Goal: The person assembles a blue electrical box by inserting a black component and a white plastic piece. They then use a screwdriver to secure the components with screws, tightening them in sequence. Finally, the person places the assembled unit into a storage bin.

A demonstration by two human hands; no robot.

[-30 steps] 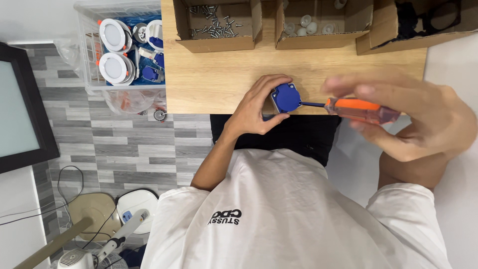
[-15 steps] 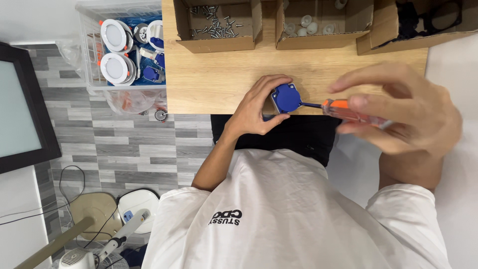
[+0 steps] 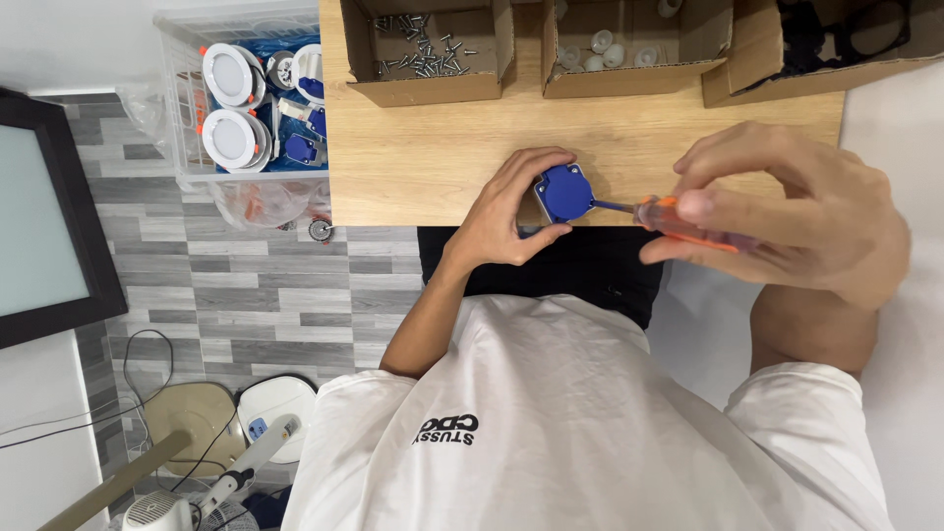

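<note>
The left hand [image 3: 506, 211] is curling around a small blue part [image 3: 564, 193], fingers wrapping its far side and thumb pressing its near side, pinning it at the near edge of the wooden table [image 3: 433, 157]. The right hand [image 3: 787, 211] is closing on an orange screwdriver [image 3: 678, 218], whose thin shaft is reaching the blue part's right side. The part is looking light, stiff and smooth plastic, likely to twist or slip under the tool, so gripping it firmly by its sides is suiting it best. Beyond the part, at the table's far edge, a cardboard box of screws [image 3: 428, 49] is sitting beside a box of white caps [image 3: 629, 54]. Left of the table, a clear bin [image 3: 187, 147] is holding round white lamps [image 3: 228, 138].
</note>
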